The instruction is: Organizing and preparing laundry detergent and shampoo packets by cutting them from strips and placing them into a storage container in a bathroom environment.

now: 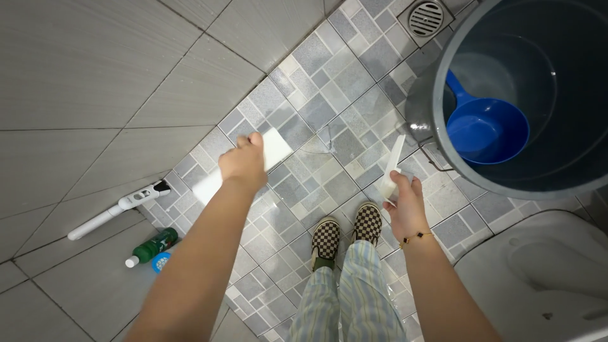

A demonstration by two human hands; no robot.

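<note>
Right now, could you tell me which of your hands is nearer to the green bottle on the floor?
Left. The left hand is up and to the right of the green bottle; the right hand is farther off, past the shoes.

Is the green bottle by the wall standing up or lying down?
Lying down. The green bottle rests on its side on the floor tiles near the white brush handle, its white cap pointing lower left.
</note>
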